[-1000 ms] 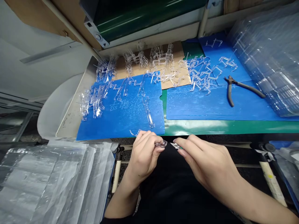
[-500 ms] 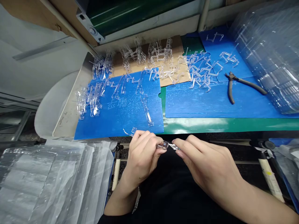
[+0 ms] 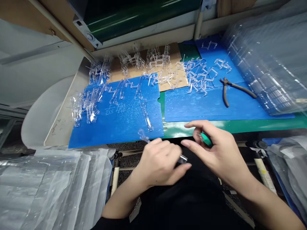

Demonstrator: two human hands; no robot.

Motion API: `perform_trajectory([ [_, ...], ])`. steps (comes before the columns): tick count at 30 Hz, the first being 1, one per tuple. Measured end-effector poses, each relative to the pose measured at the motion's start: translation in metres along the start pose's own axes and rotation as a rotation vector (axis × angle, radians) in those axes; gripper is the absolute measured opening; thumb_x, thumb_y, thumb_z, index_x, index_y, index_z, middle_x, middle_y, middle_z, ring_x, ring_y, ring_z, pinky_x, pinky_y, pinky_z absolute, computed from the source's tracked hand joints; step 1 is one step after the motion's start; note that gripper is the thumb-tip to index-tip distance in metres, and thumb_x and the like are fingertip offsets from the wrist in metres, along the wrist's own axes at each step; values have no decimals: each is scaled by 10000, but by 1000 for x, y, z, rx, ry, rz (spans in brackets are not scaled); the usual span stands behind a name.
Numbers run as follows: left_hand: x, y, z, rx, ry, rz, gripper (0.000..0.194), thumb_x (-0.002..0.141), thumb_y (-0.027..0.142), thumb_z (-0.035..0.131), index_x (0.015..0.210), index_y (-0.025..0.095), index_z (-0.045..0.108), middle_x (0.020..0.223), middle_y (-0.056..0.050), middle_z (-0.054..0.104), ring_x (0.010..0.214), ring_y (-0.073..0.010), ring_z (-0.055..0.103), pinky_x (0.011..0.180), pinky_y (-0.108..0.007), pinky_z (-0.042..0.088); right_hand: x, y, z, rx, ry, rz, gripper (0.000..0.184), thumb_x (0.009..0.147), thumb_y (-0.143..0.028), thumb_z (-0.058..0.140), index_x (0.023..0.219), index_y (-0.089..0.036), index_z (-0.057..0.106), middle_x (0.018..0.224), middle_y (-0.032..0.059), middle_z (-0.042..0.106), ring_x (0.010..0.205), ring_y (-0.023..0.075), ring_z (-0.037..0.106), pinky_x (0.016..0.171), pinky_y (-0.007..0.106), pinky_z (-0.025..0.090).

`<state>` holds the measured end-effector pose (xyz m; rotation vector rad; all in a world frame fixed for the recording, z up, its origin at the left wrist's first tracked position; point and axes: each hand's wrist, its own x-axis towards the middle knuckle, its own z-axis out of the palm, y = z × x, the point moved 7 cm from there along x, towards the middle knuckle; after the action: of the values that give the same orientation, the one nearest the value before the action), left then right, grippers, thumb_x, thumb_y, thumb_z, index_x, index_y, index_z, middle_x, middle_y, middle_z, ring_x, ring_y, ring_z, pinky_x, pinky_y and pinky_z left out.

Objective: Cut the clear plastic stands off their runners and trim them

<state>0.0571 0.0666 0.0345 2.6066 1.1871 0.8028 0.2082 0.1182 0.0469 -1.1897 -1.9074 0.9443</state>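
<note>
My left hand (image 3: 161,163) is closed around a clear plastic part (image 3: 183,159). One end of that part shows between thumb and forefinger, and a thin clear piece sticks out past the knuckles on the far side; its middle is hidden in the palm. To the right, my right hand (image 3: 217,150) has its thumb and forefinger spread. A small green-handled tool (image 3: 205,139) with a metallic tip is tucked in its curled fingers, mostly covered, so its kind is unclear. The two hands are apart, just in front of the table edge.
Long clear parts (image 3: 146,116) lie on a blue sheet (image 3: 120,127). Clear sprue-like scraps (image 3: 198,75) are heaped farther right, beside black-handled cutting pliers (image 3: 225,92). Stacked clear trays (image 3: 271,73) stand at the right. Bagged sheets (image 3: 52,188) fill the lower left.
My hands have come apart from each other. The left has turned over with the clear part, and the right has lifted with its thumb and forefinger opened, showing the green tool. The view has shifted slightly.
</note>
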Motion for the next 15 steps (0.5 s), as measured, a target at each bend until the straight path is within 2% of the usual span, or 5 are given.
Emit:
perform_trajectory([
  [4, 15, 49, 44, -53, -208, 410, 358, 903, 453, 580, 812, 132, 712, 657, -135, 666, 560, -289, 610, 579, -421, 466, -1, 2, 6, 57, -117, 80, 184, 967, -228, 852, 1139, -269, 801, 813, -28, 773, 697, 186, 723, 699, 295, 540],
  [9, 15, 109, 72, -146, -442, 701, 321, 839, 436, 634, 647, 179, 643, 497, -72, 529, 396, -229, 494, 451, -383, 417, -30, 9, -8, -48, -69, 177, 81, 947, -208, 882, 997, -207, 819, 869, 1, 830, 781, 191, 783, 729, 264, 547],
  [12, 19, 138, 83, -94, -468, 885, 281, 873, 402, 670, 695, 185, 659, 593, -87, 622, 503, -259, 597, 524, -411, 504, -65, 7, -42, -139, 25, 213, 170, 919, -220, 899, 820, -210, 761, 738, -106, 744, 753, 115, 758, 726, 180, 526],
  [14, 26, 153, 82, -141, -337, 1041, 217, 949, 368, 657, 876, 187, 752, 853, -109, 781, 734, -290, 729, 689, -436, 597, -97, 8, -84, -209, 137, 279, 196, 980, -215, 821, 806, -205, 731, 723, -145, 693, 735, 63, 722, 746, 144, 516],
  [15, 34, 157, 77, -234, -234, 1056, 203, 993, 353, 640, 987, 214, 787, 1010, -92, 822, 867, -289, 762, 783, -435, 622, -117, 7, -111, -243, 207, 323, 186, 1010, -222, 785, 832, -207, 732, 746, -146, 694, 741, 53, 711, 754, 142, 518],
])
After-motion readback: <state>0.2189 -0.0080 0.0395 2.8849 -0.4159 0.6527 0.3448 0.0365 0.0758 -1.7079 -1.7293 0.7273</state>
